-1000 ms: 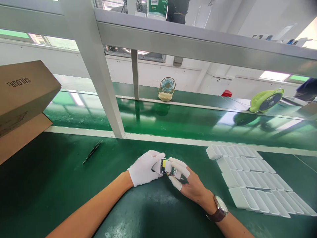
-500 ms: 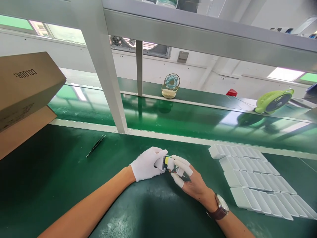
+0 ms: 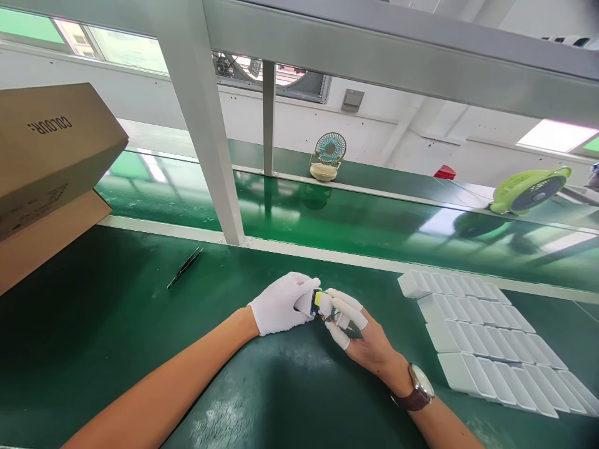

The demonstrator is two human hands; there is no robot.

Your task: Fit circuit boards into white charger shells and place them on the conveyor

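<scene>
My left hand [image 3: 281,305], in a white glove, is closed around a small white plastic housing [image 3: 305,304]. From the housing's right end sticks out a circuit board with a yellow-wrapped component [image 3: 319,299]. White finger cots cover the fingertips of my right hand [image 3: 369,340], which pinches a small white plastic piece [image 3: 343,320] just right of the board. Thin wires appear between the piece and the board, though the fingers hide part of them. Both hands are close together just above the green work surface [image 3: 224,374].
Black tweezers [image 3: 185,268] lie to the left. Rows of white plastic housings [image 3: 491,337] stand at the right. A cardboard box [image 3: 51,156] is at the far left. Behind a metal post [image 3: 210,137] are a small fan [image 3: 330,149] and a green fan [image 3: 528,190].
My view has shifted slightly, so the background sits a little differently. Both hands keep nearly the same hold on the housing and the white piece.
</scene>
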